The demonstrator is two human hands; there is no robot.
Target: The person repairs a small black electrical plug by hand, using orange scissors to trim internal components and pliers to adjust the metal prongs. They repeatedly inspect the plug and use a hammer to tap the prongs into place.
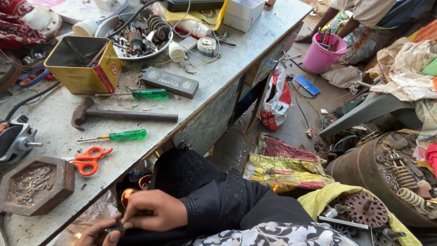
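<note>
Both my hands are low at the bottom left, below the front edge of the grey metal workbench [218,77]. My right hand [152,209], in a black sleeve, pinches a small dark part [116,226] with its fingertips. My left hand [95,234], half cut off by the frame's bottom edge, grips the same part from below. What kind of part it is stays hidden between the fingers. A copper-coloured round piece [127,196] glints just above my hands under the bench.
On the bench lie a hammer [123,115], two green-handled screwdrivers [127,135], orange scissors [88,160], a yellow tin [84,64], a black box [169,82] and a hexagonal tray [36,184]. Another person sits by a pink bucket [321,54]. A drum of scrap parts [387,177] stands right.
</note>
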